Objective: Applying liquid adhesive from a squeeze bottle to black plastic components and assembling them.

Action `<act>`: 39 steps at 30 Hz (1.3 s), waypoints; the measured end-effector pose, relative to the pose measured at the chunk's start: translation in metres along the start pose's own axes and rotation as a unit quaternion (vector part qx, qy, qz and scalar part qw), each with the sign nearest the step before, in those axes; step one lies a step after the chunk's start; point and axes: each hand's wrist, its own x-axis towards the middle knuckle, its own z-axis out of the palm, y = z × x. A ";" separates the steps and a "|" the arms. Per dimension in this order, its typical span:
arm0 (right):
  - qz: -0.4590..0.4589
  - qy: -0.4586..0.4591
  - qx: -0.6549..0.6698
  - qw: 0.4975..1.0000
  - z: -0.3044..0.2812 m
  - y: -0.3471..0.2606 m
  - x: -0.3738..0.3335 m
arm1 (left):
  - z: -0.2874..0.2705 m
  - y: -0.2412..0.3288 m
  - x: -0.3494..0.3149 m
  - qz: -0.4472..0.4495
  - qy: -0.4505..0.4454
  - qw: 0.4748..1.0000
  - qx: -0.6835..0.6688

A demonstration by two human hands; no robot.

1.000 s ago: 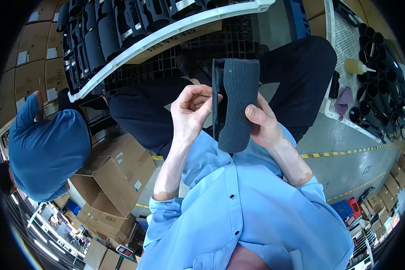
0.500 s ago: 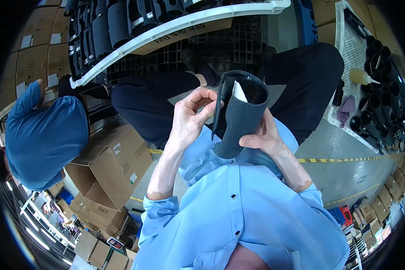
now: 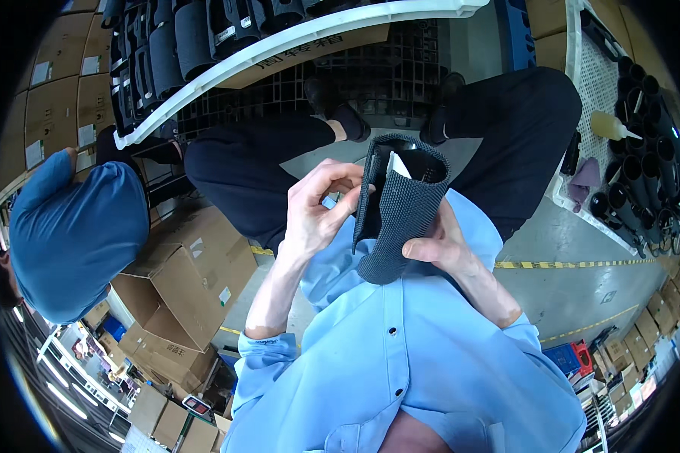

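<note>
A dark, open-ended shell covered in coarse mesh fabric [image 3: 409,215], perhaps a speaker housing, is held in front of my chest. A white strip [image 3: 399,164] sticks up at its open far end. My left hand [image 3: 319,210] pinches the shell's left edge between thumb and fingers; some fingertips are hidden behind that edge. On the other side my right hand [image 3: 444,245] grips the shell, its thumb pressed on the near face and its fingers out of sight behind.
A white-rimmed tray [image 3: 279,57] of dark shells stands ahead. At right, another white tray [image 3: 593,72] holds black tubes, a yellowish squeeze bottle [image 3: 606,127] and a purple cloth [image 3: 584,181]. A co-worker in blue [image 3: 79,234] bends at left, beside an open cardboard box [image 3: 196,279].
The shell has moved slightly down toward my body and tipped a little, showing more of its mesh face. Both hands keep their hold; the left fingers have shifted slightly along the edge.
</note>
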 end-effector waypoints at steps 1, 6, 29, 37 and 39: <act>0.001 0.000 0.002 1.000 0.002 -0.001 0.000 | -0.002 0.002 0.000 -0.016 -0.007 1.000 -0.004; 0.015 0.011 -0.032 0.999 0.007 -0.005 -0.001 | -0.011 0.006 0.004 0.026 -0.052 0.995 0.079; -0.127 -0.080 -0.210 0.966 0.009 0.002 -0.014 | -0.012 0.032 -0.023 0.115 -0.064 0.975 0.178; -0.092 -0.067 -0.167 0.979 0.011 0.002 -0.019 | -0.018 0.029 -0.024 0.038 -0.120 0.978 0.164; -0.086 -0.063 -0.120 0.987 0.009 0.006 -0.022 | -0.022 0.025 -0.022 0.021 -0.162 0.981 0.108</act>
